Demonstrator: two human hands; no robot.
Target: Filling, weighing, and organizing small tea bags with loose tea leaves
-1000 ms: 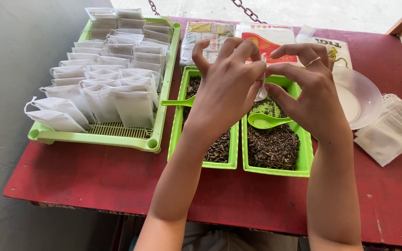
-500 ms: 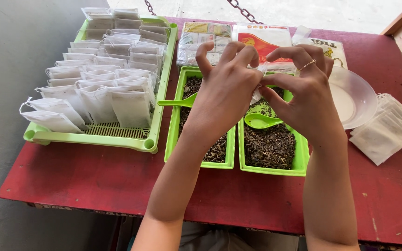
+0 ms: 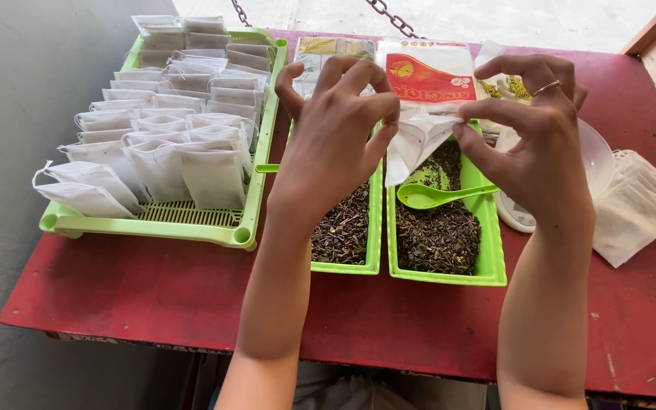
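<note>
Both my hands hold one small white filter pouch (image 3: 417,142) above two green trays of dark loose tea. My left hand (image 3: 335,137) pinches its left top edge. Its right top edge is pinched by my right hand (image 3: 533,129), which wears a ring. The pouch hangs down between the hands, over the right tea tray (image 3: 487,258). A green plastic spoon (image 3: 438,197) lies on the tea in that tray. The left tea tray (image 3: 351,266) sits under my left wrist.
A large green slotted tray (image 3: 191,228) at the left holds several rows of filled white pouches. Printed packets (image 3: 430,72) lie at the back. A white bowl on a scale (image 3: 597,156) and a stack of empty pouches (image 3: 639,205) are at the right of the red table (image 3: 153,296).
My hands have drawn slightly apart and the white pouch now hangs in plain sight between them. Earlier it was mostly hidden behind my fingers.
</note>
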